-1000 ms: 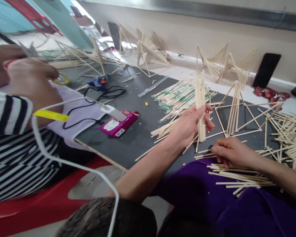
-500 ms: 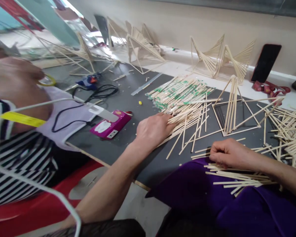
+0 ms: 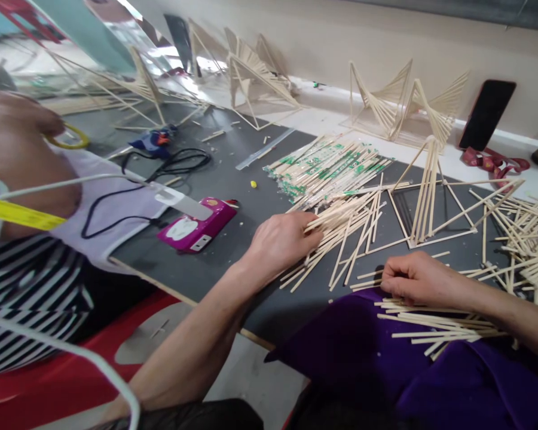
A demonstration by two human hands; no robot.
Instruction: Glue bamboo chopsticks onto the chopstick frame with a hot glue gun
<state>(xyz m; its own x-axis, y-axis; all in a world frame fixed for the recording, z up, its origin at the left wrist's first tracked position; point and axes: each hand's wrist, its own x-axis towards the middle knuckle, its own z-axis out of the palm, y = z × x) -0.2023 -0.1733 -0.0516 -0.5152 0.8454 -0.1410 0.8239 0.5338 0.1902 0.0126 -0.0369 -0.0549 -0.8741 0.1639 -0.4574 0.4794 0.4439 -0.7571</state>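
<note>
Two hands are working on thin wooden sticks: the left hand [image 3: 281, 243] is closing its fingers around loose sticks [image 3: 341, 224] on the dark table [image 3: 233, 251], probably gathering them, while the right hand [image 3: 419, 279] is pressing, fingers together, on lap sticks [image 3: 434, 325]

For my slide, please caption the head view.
Left hand gathers loose wooden sticks on a dark table; right hand rests on lap sticks.

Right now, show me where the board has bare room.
Bare: the dark board between the pink device and left hand; also between black cable and wrapped sticks. Crowded: loose sticks, right hand.
</note>
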